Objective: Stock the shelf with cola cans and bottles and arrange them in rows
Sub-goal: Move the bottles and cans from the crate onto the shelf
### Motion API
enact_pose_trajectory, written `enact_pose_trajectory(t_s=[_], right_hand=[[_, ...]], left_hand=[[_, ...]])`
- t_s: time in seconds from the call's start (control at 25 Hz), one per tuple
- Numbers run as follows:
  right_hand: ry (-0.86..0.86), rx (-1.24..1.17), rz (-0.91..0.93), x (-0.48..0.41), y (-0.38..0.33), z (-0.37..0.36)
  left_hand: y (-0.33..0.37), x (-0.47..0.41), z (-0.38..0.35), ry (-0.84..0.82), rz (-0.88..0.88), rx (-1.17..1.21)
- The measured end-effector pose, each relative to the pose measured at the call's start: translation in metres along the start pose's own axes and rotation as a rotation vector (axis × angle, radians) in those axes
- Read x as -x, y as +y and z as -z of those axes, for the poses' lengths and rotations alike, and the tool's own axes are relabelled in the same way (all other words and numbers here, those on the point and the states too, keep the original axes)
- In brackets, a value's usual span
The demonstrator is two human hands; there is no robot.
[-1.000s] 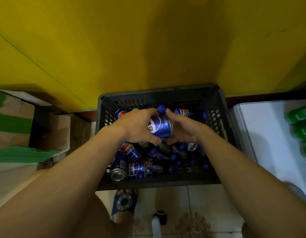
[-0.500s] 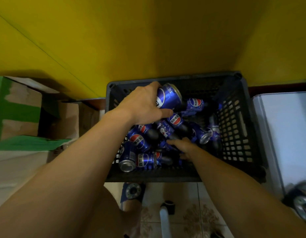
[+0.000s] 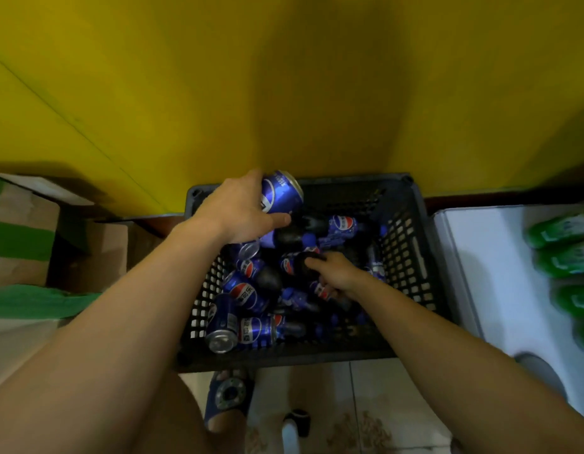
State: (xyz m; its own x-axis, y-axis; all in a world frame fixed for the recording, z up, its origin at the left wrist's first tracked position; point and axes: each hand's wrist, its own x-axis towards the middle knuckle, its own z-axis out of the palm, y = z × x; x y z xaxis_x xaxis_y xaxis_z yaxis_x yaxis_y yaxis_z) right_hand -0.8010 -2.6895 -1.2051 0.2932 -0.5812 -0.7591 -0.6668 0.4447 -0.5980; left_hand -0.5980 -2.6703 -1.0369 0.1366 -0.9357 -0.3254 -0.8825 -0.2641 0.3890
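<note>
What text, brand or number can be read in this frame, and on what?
"可乐", partly legible, on a blue can lying in the crate.
Held can in left hand: white print too blurred.
Bottle gripped by right hand: label blurred.
Green bottles: labels blurred.
</note>
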Motion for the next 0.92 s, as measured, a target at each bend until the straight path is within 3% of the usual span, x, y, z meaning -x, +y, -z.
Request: enact_pose_trajectory(t_s=[0.16,0.32,0.44,0.52,0.72,0.92], right_hand=[[0.094,0.391,0.184,0.066,-0.042,0.063],[0.362,0.437,0.273,0.187,-0.075,0.144],[0.716,0.424,0.385,0.293,-0.091,0.203],[0.921,0.364,0.447,0.371,-0.099,0.241],[1.234,0.337,0.425,0.527,-0.103,0.310],[1.224,0.159,0.222,0.548,-0.087,0.355]], left_hand=[[0.057,0.009,0.017,0.189,-0.114,0.188],[0.136,0.039,0.023,0.296,-0.272,0.631],[0.192,0.068,0.020,0.125,-0.243,1.141],[0.234,0.086,0.021,-0.033,-0.212,1.313],[0.329,0.126,0.029,-0.248,-0.213,1.412],[0.390,0.158,0.039,-0.396,-0.298,1.363]])
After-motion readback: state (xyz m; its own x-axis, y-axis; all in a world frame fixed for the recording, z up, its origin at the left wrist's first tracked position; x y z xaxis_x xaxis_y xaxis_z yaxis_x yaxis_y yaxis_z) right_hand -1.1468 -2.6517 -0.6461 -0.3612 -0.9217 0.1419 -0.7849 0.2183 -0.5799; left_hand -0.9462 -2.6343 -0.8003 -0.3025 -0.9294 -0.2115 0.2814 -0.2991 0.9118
